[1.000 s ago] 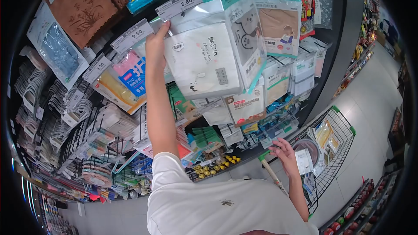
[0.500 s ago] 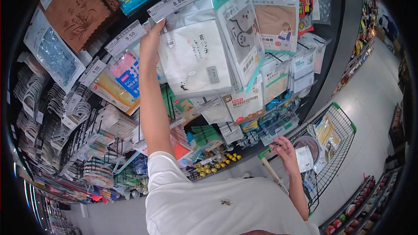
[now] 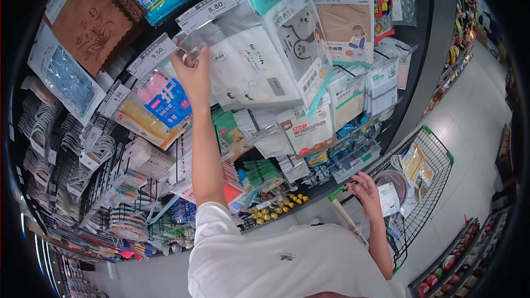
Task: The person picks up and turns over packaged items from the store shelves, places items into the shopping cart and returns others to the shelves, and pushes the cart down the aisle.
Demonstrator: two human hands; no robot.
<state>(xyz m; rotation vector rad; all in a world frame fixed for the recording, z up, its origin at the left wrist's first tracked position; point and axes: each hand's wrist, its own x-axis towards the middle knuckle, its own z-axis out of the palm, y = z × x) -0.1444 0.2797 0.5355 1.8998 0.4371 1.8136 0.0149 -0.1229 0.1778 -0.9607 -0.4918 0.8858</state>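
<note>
My left hand (image 3: pixel 192 74) is raised at the left edge of a white plastic package (image 3: pixel 248 72) with black lettering, which hangs on the rack. The thumb lies against the package edge; the other fingers are bent, with a gap to the thumb. A price tag (image 3: pixel 207 10) reading 8.80 sits above. Left of the wrist hangs a pink and blue packet of PVC gloves (image 3: pixel 168 102). Low on the right, my right hand (image 3: pixel 365 194) has loosely bent, parted fingers, close to the green end of the shopping cart's handle (image 3: pixel 343 212). I make out nothing held in it.
A wire shopping cart (image 3: pixel 428 209) with several packets and a round item stands at right. Teal-topped packets (image 3: pixel 295 38) hang right of the white package. Brown scalloped mats (image 3: pixel 91 22) and hangers (image 3: pixel 41 132) fill the left. Tiled floor (image 3: pixel 469 116) runs along the aisle.
My left hand has moved down a little, its thumb and fingers now apart at the white package's edge. The package has tilted and shifted right. My right hand stays by the cart.
</note>
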